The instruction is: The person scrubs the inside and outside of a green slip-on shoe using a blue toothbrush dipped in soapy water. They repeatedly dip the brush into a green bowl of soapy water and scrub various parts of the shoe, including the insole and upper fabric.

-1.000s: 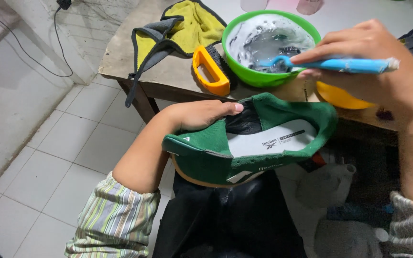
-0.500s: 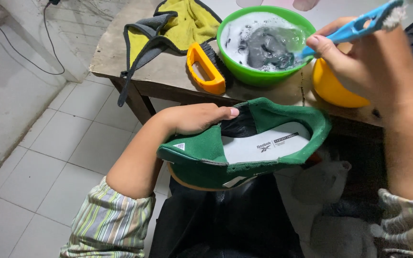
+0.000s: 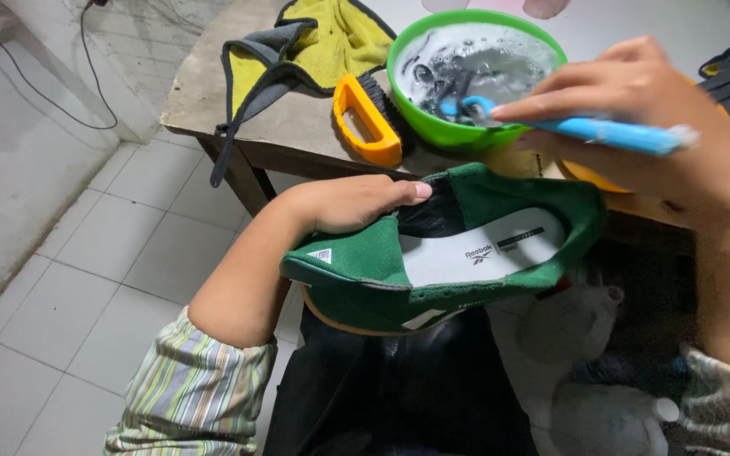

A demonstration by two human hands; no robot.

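Two hands work at frame centre: our left hand (image 3: 344,203) clamps its fingers on the green shoe (image 3: 449,253), while our right hand (image 3: 635,93), upper right, pinches a blue toothbrush (image 3: 601,131) dipping into the green bowl (image 3: 441,127).

Just one camera here, strapped to the person's head and pointing steeply down and a bit forward. It sits pretty close, with the left hand (image 3: 344,203) and right hand (image 3: 635,89) filling the middle and right. The wooden table (image 3: 289,127) runs across the top, tiled floor (image 3: 86,253) at left.
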